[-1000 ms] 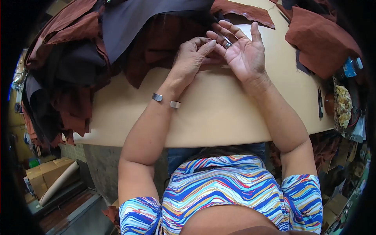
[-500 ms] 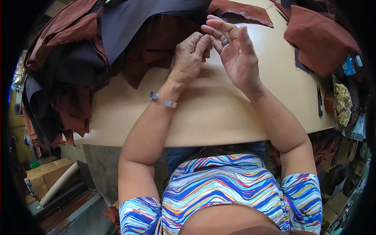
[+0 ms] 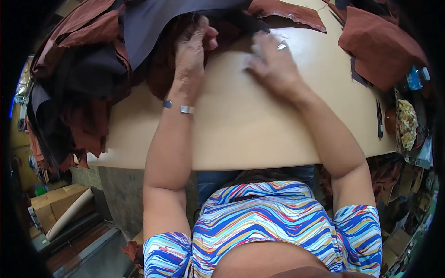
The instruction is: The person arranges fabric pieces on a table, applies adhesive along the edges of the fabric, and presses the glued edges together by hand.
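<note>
A large heap of dark grey and rust-brown cloth (image 3: 153, 28) covers the back left of the table. At the front edge of this heap is my left hand (image 3: 191, 53), its fingers curled in a pinch at the dark cloth; the fingertips are partly hidden. To the right, my right hand (image 3: 277, 65) is palm down over the table, blurred by motion. Its fingers reach forward to the heap's right edge, with the thumb held apart. A ring shows on one finger. An open metal cuff is round my left wrist.
The table top (image 3: 241, 129) is pale tan. A rust-brown cloth strip (image 3: 292, 14) lies at the back, a folded rust-brown piece (image 3: 378, 48) at the right. Black snips or a similar slim tool (image 3: 379, 119) lie near a blue-labelled bottle (image 3: 416, 78). Cardboard boxes (image 3: 60, 204) stand below left.
My hands, close together before, have moved apart. The left has gone left and forward to the dark cloth. The right has turned from palm up to palm down and blurs.
</note>
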The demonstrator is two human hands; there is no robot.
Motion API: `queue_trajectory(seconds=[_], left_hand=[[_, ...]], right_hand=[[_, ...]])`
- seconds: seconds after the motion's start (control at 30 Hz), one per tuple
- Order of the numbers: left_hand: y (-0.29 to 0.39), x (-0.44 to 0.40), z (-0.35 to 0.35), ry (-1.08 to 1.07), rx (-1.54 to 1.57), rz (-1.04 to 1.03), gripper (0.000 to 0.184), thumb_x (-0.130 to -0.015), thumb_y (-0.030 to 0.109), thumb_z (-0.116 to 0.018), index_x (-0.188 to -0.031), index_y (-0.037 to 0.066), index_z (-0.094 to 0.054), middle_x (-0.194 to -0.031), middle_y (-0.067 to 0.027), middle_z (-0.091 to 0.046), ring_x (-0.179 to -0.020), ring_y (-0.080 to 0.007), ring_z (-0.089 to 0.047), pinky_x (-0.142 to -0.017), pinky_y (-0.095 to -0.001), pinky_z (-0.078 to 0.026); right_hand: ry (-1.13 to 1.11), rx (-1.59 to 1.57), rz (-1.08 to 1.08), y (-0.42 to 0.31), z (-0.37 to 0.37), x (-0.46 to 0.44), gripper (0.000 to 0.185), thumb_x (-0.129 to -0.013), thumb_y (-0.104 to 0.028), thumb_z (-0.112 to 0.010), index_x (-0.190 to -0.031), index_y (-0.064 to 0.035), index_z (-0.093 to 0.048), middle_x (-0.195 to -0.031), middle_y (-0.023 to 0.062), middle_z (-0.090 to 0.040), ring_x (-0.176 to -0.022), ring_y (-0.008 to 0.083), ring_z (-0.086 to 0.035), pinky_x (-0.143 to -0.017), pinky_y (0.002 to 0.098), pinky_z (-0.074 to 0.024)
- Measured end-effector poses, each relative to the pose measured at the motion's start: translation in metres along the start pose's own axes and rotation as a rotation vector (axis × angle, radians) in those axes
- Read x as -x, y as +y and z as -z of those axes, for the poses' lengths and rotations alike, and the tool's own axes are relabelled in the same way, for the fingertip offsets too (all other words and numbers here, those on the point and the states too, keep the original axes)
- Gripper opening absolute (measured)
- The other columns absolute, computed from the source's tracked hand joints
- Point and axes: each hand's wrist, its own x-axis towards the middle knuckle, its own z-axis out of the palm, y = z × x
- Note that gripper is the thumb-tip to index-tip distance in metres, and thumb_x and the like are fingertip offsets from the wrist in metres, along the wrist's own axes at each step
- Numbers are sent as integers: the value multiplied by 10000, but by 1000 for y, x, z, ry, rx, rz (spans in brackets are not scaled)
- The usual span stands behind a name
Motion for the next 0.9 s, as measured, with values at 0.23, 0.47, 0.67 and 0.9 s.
queue_trajectory(seconds=[0.23,0.47,0.67,0.9], left_hand=[[12,-11,22,-244,-110,143,216,-900,291,-556,-802,101,-519,-829,-26,-561,-761,-130,-540,-704,-265,-443],[2,-16,29,-241,-95,159,178,-895,226,-559,-821,65,-556,-866,-50,-583,-818,-147,-570,-742,-295,-484],[10,-9,21,-581,-161,134,263,-924,271,-520,-809,41,-574,-806,-25,-561,-792,-104,-532,-765,-247,-440],[37,28,-8,-514,-428,130,264,-893,158,-562,-1106,3,-545,-972,-83,-603,-877,-121,-555,-832,-261,-449]], right_hand=[[-897,-837,285,-94,33,34,397,-784,-189,-625,-1152,-65,-545,-952,146,-616,-912,321,-583,-850,405,-437],[-73,106,303,-50,9,22,419,-754,-190,-638,-1125,-47,-504,-1154,213,-492,-1107,377,-455,-920,450,-379],[-510,-714,636,-110,22,57,449,-762,-89,-577,-1200,-119,-482,-727,137,-600,-701,328,-606,-667,428,-475],[-147,-704,364,-77,15,34,419,-794,81,-514,-1189,-54,-478,-966,157,-564,-861,278,-562,-768,363,-454]])
